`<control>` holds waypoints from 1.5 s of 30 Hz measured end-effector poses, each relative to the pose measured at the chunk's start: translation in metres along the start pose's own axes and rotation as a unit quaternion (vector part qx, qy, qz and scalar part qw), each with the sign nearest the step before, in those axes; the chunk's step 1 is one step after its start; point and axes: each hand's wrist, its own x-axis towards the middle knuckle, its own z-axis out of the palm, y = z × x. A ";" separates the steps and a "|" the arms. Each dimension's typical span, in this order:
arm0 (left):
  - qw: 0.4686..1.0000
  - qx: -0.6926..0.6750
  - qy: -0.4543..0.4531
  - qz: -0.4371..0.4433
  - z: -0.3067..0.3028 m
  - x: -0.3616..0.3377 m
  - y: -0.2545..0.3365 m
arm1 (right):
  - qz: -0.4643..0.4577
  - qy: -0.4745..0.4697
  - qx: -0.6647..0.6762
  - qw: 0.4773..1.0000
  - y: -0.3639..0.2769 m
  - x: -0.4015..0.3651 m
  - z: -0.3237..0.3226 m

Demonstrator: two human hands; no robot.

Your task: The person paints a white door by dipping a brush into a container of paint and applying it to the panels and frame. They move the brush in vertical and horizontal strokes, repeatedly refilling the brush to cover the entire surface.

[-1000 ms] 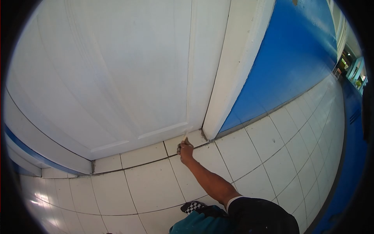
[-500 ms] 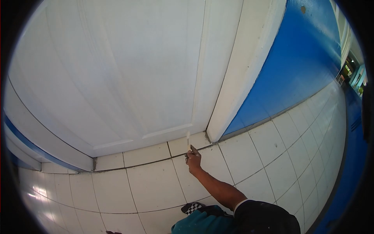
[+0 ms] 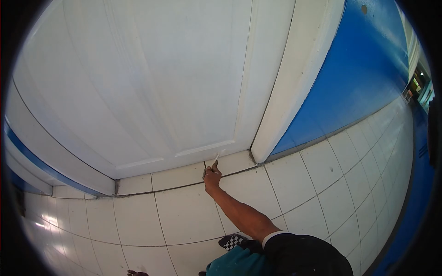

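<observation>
My right hand (image 3: 212, 177) is closed round a slim paintbrush (image 3: 217, 157), reaching forward low over the tiled sill. The brush's pale tip is up against the bottom rail of a white panelled door (image 3: 184, 92), left of the door frame's foot. A small dark shape (image 3: 137, 273) at the lower edge looks like fingertips of my left hand, mostly cut off; what they do cannot be made out.
A white door frame (image 3: 294, 78) stands right of the door, beside a glossy blue wall (image 3: 350, 78). White floor tiles (image 3: 179, 216) spread below. My checkered shoe (image 3: 231, 242) and teal-clad knee (image 3: 239, 261) are near the bottom.
My right hand with the paintbrush has shifted left and slightly up, and the brush now leans rightward against the door's bottom rail. The view has moved a little too.
</observation>
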 end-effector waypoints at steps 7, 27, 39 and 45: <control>1.000 -0.022 0.000 0.007 -0.009 -0.006 0.002 | 0.034 -0.197 -0.277 0.940 -0.015 -0.033 -0.024; 0.985 -0.100 0.021 0.142 -0.061 -0.114 0.064 | -0.039 -0.005 -0.323 0.946 -0.136 0.046 -0.086; 0.964 -0.139 0.008 0.226 -0.079 -0.169 0.087 | -0.055 0.207 -0.047 0.976 -0.091 0.016 -0.105; 0.950 -0.164 -0.003 0.266 -0.087 -0.189 0.091 | 0.033 0.019 -0.105 0.994 -0.028 -0.030 -0.012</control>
